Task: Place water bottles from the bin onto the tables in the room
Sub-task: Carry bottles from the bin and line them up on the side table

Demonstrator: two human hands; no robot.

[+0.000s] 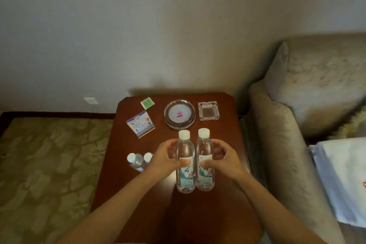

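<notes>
Water bottles point(195, 161) stand paired on the table point(223, 136), one gripped in each hand point(165, 157), point(221, 157), release likely next.

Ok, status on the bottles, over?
Left hand grips left bottle, right hand grips right bottle. Both upright, side by side over table. Glass dish behind, two more bottles at left.

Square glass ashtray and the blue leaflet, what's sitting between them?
A round glass dish holding a small pink item, in the head view.

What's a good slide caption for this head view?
Left hand holds one bottle, right hand a second bottle, upright side by side at a wooden table.
</notes>
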